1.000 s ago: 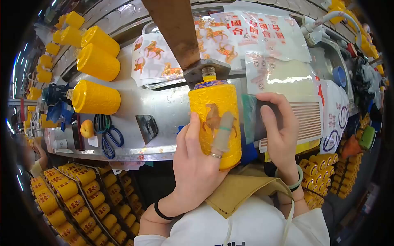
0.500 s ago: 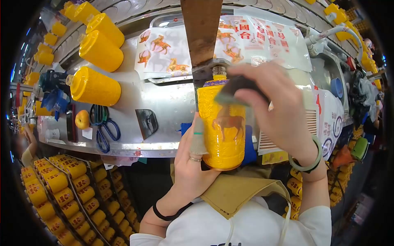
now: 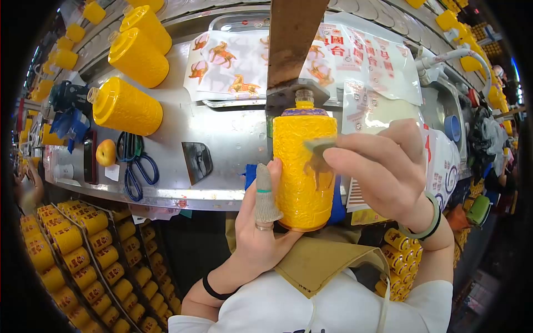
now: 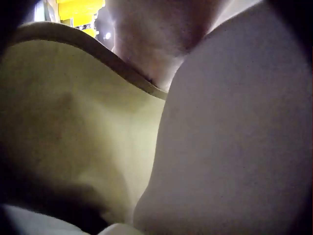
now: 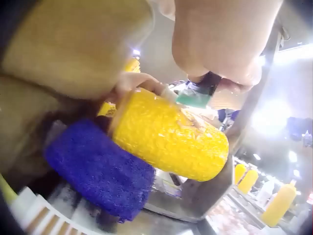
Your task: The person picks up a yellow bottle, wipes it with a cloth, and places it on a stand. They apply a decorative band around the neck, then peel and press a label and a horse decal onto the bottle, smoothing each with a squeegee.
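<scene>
A yellow embossed bottle (image 3: 302,194) lies in front of the person, its glass neck at a metal bracket (image 3: 280,99). Along its left side and base, the left hand (image 3: 258,213) holds it, a fabric cot over one finger. The right hand (image 3: 383,172) pinches a dark scraper (image 3: 321,145) with a greenish edge; in the right wrist view that green edge (image 5: 194,98) is over the bottle's side. A brown horse decal (image 3: 317,173) on the bottle is partly covered by the scraper and fingers. The left wrist view shows mostly cloth, the hand hidden.
Left on the metal table are yellow bottles (image 3: 127,108), an apple (image 3: 106,152), scissors (image 3: 133,166) and a dark blade-like piece (image 3: 197,161). Horse decal sheets (image 3: 222,61) and red-lettered sheets (image 3: 383,66) lie behind. A blue cloth (image 5: 105,171) sits beside the bottle.
The right hand has brought the scraper from right of the bottle across its upper part, then down onto the horse decal. The left hand's fingers have shifted off the decal to the bottle's left side.
</scene>
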A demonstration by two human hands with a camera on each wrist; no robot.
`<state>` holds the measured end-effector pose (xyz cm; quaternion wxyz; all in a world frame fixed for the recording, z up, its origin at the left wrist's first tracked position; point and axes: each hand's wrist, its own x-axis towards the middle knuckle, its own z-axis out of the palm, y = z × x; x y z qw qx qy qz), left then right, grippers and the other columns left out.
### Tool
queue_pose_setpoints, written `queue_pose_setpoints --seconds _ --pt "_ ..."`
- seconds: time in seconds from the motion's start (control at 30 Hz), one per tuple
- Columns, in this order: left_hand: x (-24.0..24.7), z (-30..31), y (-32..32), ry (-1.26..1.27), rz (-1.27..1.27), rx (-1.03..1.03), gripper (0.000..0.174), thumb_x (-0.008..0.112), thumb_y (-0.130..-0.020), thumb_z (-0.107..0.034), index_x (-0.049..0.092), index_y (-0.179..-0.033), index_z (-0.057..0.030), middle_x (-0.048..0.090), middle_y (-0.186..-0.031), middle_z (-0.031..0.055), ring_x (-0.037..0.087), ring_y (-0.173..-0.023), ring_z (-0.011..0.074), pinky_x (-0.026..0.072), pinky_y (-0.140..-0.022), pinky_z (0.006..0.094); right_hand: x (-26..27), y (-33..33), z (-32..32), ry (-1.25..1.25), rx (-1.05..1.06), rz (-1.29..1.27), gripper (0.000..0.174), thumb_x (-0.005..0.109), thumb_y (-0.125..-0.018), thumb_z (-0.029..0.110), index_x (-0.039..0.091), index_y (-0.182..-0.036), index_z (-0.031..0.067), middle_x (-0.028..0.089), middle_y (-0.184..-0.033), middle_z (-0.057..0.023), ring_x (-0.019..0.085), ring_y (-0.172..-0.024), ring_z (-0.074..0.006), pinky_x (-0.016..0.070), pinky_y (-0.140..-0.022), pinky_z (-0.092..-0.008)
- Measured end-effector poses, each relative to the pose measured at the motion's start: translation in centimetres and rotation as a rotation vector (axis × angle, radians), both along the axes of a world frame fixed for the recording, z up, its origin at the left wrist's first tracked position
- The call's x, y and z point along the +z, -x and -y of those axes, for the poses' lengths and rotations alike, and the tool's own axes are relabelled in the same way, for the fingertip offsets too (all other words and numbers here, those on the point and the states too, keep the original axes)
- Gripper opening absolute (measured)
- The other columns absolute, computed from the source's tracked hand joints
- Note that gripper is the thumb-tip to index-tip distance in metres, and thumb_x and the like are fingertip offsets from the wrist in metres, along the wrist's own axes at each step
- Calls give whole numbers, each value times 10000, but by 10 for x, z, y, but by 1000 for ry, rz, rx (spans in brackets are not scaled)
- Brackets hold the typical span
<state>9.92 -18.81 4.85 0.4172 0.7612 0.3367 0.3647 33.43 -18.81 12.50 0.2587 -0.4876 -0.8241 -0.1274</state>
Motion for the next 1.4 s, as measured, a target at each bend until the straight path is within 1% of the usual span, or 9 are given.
queue_pose_setpoints --seconds 0.23,0.37,0.47,0.63,0.8,1.0,1.13,1.33,1.4 --pt "-5 5 -5 414 62 3 959 857 -805 -54 283 -1561 87 491 -1497 253 565 -1328 341 451 -1120 426 -10 21 26 48 318 -117 305 691 -735 106 745 -1014 216 654 -1026 88 503 -785 -107 428 -642 -223" --pt "-4 -1 1 -9 31 22 964 901 -733 -60 369 -1521 96 501 -1482 288 608 -1272 383 532 -1022 384 -15 4 7 -32 77 4 333 688 -744 96 735 -1059 197 652 -1010 78 497 -770 -109 432 -610 -224" --pt "-14 -2 2 132 37 2 994 912 -725 -76 354 -1529 99 502 -1481 288 606 -1282 373 528 -1027 386 -17 20 23 111 420 -141 343 823 -751 134 750 -1083 180 722 -1049 17 542 -742 -165 419 -598 -310" --pt "-11 -2 5 18 -8 -15 1026 918 -728 -82 320 -1539 111 490 -1493 281 577 -1326 370 479 -1092 401 -20 2 -31 34 -24 -288 307 807 -784 116 734 -1075 52 713 -954 -54 585 -742 -250 455 -660 -371" --pt "-19 -4 9 56 11 -67 1059 913 -731 -75 275 -1557 106 446 -1532 286 546 -1363 377 464 -1111 401 -31 -4 -2 -140 49 101 243 764 -794 245 713 -1010 147 672 -1088 19 559 -791 -167 512 -756 -336" --pt "-24 -8 8 409 40 -84 1047 901 -764 -112 260 -1572 73 414 -1547 278 498 -1399 396 428 -1142 439 -13 24 39 -18 429 -135 207 695 -806 126 717 -1008 170 644 -1061 52 507 -750 -101 480 -676 -224" --pt "3 -15 11 -2 -151 -151 1150 982 -675 -285 317 -1561 22 365 -1547 241 456 -1406 395 423 -1142 466 -12 9 36 234 -320 -957 327 575 -1008 -1 558 -1334 -21 646 -1218 -126 628 -1090 -198 458 -1041 -329" --pt "-4 -10 -4 -69 -95 -60 1110 998 -625 -243 396 -1524 5 331 -1544 201 510 -1342 365 455 -1105 434 -29 21 40 533 -309 -1478 351 502 -1020 -11 444 -1366 -13 546 -1166 -52 514 -995 -78 444 -886 -230" --pt "-5 -9 -5 -99 -98 -50 1029 973 -665 -185 410 -1507 -5 313 -1548 210 516 -1328 385 480 -1100 440 -31 29 29 587 -269 -1427 441 669 -959 89 435 -1322 -3 546 -1153 -68 538 -1039 -132 455 -917 -277"
